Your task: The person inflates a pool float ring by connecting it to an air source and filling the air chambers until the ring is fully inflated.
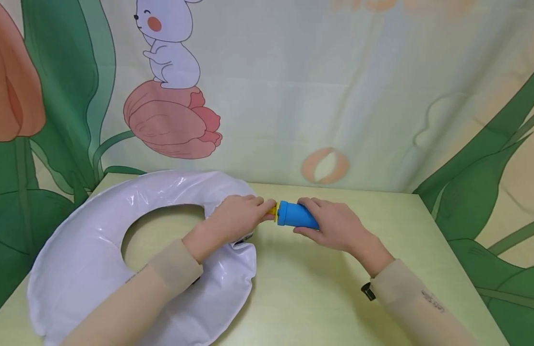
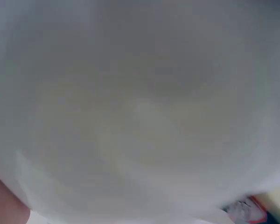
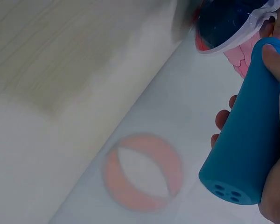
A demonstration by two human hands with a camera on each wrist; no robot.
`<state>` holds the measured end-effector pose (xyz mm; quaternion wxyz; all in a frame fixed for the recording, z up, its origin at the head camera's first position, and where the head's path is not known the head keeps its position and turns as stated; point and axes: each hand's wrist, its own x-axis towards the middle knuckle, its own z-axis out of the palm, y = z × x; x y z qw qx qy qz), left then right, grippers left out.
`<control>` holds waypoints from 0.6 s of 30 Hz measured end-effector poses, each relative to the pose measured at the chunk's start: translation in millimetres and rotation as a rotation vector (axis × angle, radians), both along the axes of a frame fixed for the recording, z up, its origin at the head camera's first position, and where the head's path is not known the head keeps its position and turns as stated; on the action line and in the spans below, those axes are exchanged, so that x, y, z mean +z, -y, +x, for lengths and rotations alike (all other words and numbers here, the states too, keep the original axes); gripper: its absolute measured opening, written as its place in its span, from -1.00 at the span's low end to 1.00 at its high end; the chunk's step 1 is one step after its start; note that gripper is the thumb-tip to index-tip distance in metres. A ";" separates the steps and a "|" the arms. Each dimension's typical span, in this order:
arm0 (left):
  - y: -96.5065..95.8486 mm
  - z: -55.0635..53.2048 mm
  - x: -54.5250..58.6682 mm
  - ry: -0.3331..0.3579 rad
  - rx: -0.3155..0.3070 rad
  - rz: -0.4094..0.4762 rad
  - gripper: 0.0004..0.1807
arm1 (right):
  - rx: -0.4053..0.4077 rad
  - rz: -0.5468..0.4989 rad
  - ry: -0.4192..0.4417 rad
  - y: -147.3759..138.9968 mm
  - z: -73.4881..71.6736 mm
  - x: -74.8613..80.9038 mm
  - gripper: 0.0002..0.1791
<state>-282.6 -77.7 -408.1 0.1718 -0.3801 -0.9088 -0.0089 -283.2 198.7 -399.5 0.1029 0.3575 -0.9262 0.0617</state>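
A blue hand pump (image 1: 299, 215), cylindrical with a yellow end piece (image 1: 273, 210), is held above the table, right of a white, wrinkled swim ring (image 1: 77, 259). My right hand (image 1: 336, 223) grips the pump's blue body. With its fingertips my left hand (image 1: 238, 216) pinches the yellow end, its forearm crossing over the ring. In the right wrist view the pump (image 3: 245, 135) shows several small holes in its near end; the ring's edge (image 3: 228, 44) is close by its far end. A blurred pale surface fills most of the left wrist view.
The pale yellow-green table (image 1: 301, 298) carries the ring on its left side. Behind it hangs a printed curtain (image 1: 267, 96) with a rabbit and tulips. A small black item (image 1: 368, 291) sticks out by the right sleeve.
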 end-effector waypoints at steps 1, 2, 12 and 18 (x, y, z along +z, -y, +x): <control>2.7 -1.4 -0.1 0.013 0.003 0.015 -0.72 | -0.003 0.001 0.006 -2.6 -0.8 1.0 -0.26; 6.3 -2.5 0.1 0.030 0.005 0.034 -0.72 | -0.008 0.005 0.009 -6.2 -1.9 1.7 -0.28; 44.9 -12.4 1.8 0.089 0.040 0.111 -0.84 | -0.052 -0.009 -0.038 -65.0 -10.8 -1.1 -0.32; 48.0 -14.1 5.4 0.109 0.052 0.117 -0.83 | -0.103 -0.010 -0.060 -77.1 -11.8 0.4 -0.28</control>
